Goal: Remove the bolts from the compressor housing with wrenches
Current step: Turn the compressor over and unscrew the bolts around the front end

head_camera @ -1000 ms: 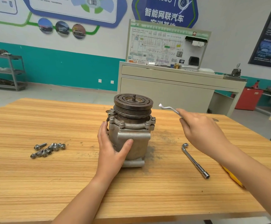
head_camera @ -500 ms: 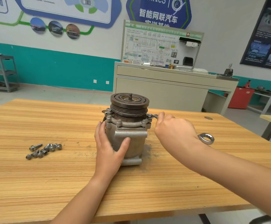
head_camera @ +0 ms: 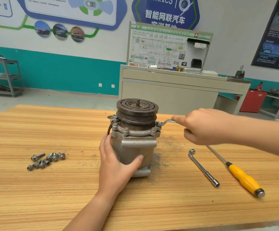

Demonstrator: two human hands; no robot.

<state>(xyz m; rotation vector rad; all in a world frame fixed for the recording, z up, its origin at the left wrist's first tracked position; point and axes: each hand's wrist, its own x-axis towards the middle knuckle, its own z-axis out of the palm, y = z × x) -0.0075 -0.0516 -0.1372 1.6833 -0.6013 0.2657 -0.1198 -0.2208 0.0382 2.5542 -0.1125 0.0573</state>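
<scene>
I see the grey cast-metal compressor housing (head_camera: 135,147) standing upright near the middle of the light wooden worktop (head_camera: 52,197), with its dark grooved pulley (head_camera: 137,109) on top. My left hand (head_camera: 115,164) holds the housing from the front left side, its fingers (head_camera: 105,142) spread on the wall and the thumb pressed across the front. My right hand (head_camera: 205,127) grips the thin silver offset wrench (head_camera: 166,122), its fingers curled round the handle. The ring end of the wrench sits on a bolt (head_camera: 159,123) at the right edge of the flange. A small heap of loose silver bolts (head_camera: 47,160) lies well to the left. To the right lie an L-shaped socket wrench (head_camera: 202,167) and a yellow-handled screwdriver (head_camera: 243,177), just beside each other.
</scene>
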